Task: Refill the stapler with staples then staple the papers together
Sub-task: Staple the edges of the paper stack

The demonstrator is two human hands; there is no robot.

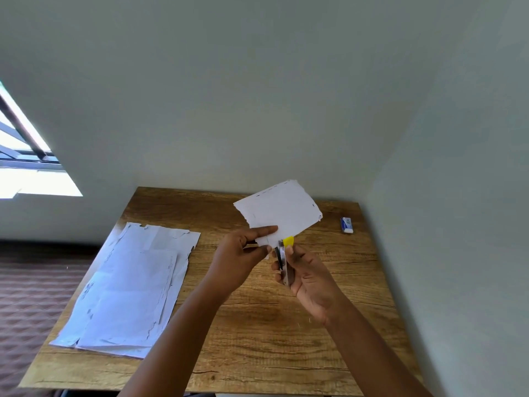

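My left hand [240, 255] pinches the lower corner of a small white stack of papers [282, 212], held up above the wooden table [257, 325]. Staples show along the stack's top and right edges. My right hand [307, 277] grips a metal stapler [283, 263] with a yellow tip, and its jaw sits over the lower edge of the held papers. A small blue and white staple box [346, 225] lies on the table at the far right.
Several larger white sheets [128, 293] lie spread on the table's left half, some with torn edges. Walls close off the table at the back and the right. A window [23, 156] is at the left, with patterned floor [31, 287] below it.
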